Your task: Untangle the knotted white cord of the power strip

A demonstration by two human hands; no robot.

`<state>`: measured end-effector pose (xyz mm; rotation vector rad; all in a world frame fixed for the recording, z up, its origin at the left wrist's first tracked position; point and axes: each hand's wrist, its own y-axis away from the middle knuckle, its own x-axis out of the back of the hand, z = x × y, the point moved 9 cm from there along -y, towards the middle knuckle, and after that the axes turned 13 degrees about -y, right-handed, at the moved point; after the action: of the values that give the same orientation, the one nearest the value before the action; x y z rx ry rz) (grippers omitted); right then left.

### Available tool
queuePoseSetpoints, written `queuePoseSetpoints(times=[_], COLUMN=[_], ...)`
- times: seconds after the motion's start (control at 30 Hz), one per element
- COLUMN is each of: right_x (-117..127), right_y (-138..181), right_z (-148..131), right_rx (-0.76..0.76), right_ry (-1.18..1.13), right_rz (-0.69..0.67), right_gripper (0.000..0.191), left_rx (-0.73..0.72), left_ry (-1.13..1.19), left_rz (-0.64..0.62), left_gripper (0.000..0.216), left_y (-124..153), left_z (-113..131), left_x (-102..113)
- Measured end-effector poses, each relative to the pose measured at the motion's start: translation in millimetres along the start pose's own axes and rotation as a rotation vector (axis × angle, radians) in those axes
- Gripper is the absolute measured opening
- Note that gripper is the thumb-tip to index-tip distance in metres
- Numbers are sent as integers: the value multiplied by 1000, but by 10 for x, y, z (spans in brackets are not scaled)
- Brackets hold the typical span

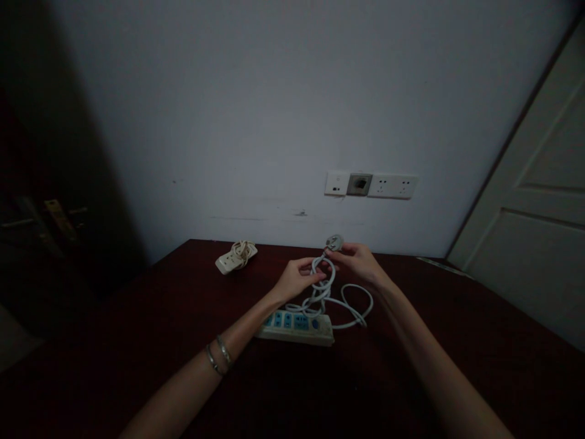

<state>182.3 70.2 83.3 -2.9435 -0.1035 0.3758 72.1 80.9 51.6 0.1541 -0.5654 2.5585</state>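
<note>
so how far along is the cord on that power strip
Done: a second power strip lies at the table's far edge with its cord bundled on it. In hand: the left hand holds loops of the white cord, and the right hand pinches it just below the plug. Left: slack cord lies loose beside the power strip.

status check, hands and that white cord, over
Left hand grips the white cord loop. Right hand holds the cord by the plug. Power strip on table; second strip lies apart.
</note>
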Motion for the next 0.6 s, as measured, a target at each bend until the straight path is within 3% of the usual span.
queuePoseSetpoints(times=[0.23, 0.47, 0.6], right_x=[73, 20, -80], right_y=[-40, -9, 55], right_z=[49, 115, 141], right_rx=[-7, -84, -112], right_ry=[-25, 96, 169], right_rz=[9, -133, -233], right_gripper=[32, 26, 25], left_rx=[2, 79, 41], left_ry=[-55, 143, 8], left_rz=[-27, 48, 101], left_gripper=[36, 39, 34], left_y=[-33, -20, -7], left_z=[-6, -158, -119], left_x=[34, -32, -28])
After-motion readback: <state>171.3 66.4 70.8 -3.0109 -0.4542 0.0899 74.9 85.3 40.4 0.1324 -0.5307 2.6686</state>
